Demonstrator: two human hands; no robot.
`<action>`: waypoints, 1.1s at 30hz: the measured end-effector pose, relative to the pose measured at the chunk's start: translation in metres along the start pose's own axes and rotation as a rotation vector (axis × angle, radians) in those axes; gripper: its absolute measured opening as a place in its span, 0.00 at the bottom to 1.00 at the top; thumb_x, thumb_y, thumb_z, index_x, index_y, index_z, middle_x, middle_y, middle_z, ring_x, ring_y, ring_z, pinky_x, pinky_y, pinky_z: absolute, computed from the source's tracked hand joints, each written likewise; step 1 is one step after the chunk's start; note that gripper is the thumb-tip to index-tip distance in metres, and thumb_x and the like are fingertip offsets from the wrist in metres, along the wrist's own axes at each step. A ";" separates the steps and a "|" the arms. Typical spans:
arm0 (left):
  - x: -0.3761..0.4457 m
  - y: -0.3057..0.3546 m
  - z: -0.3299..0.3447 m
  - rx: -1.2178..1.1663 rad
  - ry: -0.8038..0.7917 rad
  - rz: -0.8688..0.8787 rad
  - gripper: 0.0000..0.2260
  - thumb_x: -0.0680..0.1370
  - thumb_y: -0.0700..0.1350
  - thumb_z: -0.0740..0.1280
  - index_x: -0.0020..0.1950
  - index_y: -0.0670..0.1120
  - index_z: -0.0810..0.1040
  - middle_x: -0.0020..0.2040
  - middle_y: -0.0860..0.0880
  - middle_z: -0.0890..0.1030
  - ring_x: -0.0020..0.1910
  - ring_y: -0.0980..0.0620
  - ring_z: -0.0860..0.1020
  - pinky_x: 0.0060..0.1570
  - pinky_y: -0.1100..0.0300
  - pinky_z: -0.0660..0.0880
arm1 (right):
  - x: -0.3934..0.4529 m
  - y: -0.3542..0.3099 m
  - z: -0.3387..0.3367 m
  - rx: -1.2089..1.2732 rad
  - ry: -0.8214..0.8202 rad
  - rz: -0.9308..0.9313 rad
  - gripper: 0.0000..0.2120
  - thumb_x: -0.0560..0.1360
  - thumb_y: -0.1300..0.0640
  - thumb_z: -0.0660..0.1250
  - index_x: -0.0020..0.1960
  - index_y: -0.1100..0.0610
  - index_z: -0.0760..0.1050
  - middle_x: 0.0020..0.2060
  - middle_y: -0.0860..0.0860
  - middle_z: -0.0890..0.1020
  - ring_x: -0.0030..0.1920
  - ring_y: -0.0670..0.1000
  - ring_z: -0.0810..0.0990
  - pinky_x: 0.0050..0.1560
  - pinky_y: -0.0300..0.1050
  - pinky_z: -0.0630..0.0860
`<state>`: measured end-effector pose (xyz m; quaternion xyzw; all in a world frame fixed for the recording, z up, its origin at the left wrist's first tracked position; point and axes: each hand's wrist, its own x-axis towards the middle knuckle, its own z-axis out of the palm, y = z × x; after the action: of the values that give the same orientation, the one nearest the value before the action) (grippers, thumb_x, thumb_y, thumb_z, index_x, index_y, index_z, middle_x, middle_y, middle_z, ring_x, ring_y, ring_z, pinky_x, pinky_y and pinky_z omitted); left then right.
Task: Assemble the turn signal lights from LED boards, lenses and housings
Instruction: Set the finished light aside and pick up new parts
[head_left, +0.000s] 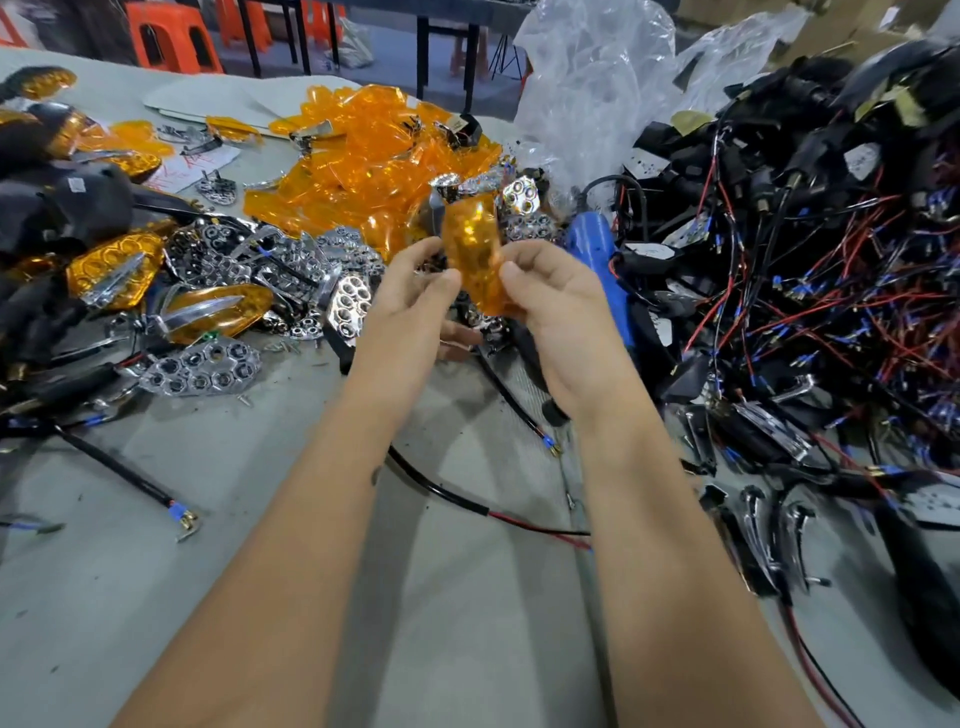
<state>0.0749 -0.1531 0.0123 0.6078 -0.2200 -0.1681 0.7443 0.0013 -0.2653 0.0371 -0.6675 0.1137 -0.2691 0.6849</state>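
Note:
An amber lens (475, 254) stands upright above the table, held between both hands. My left hand (410, 296) pinches its left edge and my right hand (556, 306) grips its right edge and lower end. A chrome part shows behind the lens top. Behind them lies a heap of loose amber lenses (363, 156). Chrome reflector plates (208, 366) are scattered at the left and centre. Black housings with red and black wires (805, 260) are piled on the right. Assembled amber lights (114, 270) lie at the left.
A blue electric screwdriver (597, 260) lies just right of my right hand. Black cables with blue terminals (182, 519) cross the grey table (156, 597). Clear plastic bags (597, 78) rise behind the piles. Orange stools (171, 36) stand beyond the table.

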 end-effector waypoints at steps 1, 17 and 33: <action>-0.001 -0.003 0.000 0.038 -0.017 0.014 0.11 0.79 0.49 0.64 0.59 0.64 0.75 0.50 0.51 0.83 0.35 0.52 0.83 0.33 0.59 0.79 | -0.005 0.001 0.000 -0.053 -0.024 0.005 0.10 0.81 0.66 0.62 0.46 0.55 0.77 0.36 0.46 0.82 0.39 0.43 0.79 0.44 0.38 0.75; -0.006 0.001 -0.005 -0.111 0.148 0.012 0.06 0.78 0.38 0.70 0.45 0.48 0.76 0.36 0.51 0.85 0.33 0.53 0.82 0.33 0.62 0.78 | -0.029 -0.017 -0.026 -0.473 0.086 0.083 0.07 0.80 0.59 0.64 0.47 0.53 0.80 0.33 0.47 0.79 0.32 0.43 0.76 0.40 0.42 0.78; 0.000 0.003 -0.014 -0.239 0.405 0.078 0.07 0.77 0.38 0.69 0.48 0.48 0.73 0.48 0.45 0.84 0.43 0.47 0.86 0.38 0.59 0.80 | -0.009 0.022 0.033 -1.169 -0.187 -0.067 0.11 0.78 0.64 0.64 0.59 0.61 0.78 0.54 0.55 0.77 0.56 0.58 0.77 0.54 0.54 0.77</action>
<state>0.0823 -0.1410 0.0130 0.5277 -0.0682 -0.0386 0.8458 0.0163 -0.2332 0.0164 -0.9582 0.1611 -0.1232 0.2020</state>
